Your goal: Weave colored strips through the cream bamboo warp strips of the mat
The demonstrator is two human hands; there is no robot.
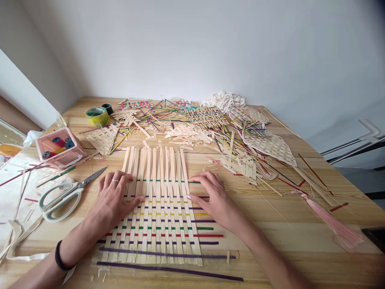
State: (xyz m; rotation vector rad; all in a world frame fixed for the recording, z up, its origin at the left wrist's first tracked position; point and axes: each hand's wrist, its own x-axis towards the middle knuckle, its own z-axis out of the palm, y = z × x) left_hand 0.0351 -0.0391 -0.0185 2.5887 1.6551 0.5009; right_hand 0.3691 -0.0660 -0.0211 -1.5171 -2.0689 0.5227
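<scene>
Flanking the woven mat (162, 218) at the near centre of the table (303, 237), the left hand (114, 192) and right hand (212, 198) rest at its edges, each grip loosely spread, thumb apart from fingers. Scissors (80, 185) lie left, near a pink box (78, 149); pale scraps (189, 134) litter the far side.

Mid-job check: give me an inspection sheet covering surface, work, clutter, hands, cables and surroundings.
Surface: wooden table, pale, visible grain.
Job's things: woven mat; coloured strips jut out past its right edge.
Clutter: scissors beside the left hand; pink box with spools; yellow tape roll; scraps beyond the mat; pink tassel at right.
Hands: left at the mat's left side, right hand at its right edge; fingers spread.
Cables: nothing seen.
Surroundings: pale wall behind; dark rods at far right.
</scene>
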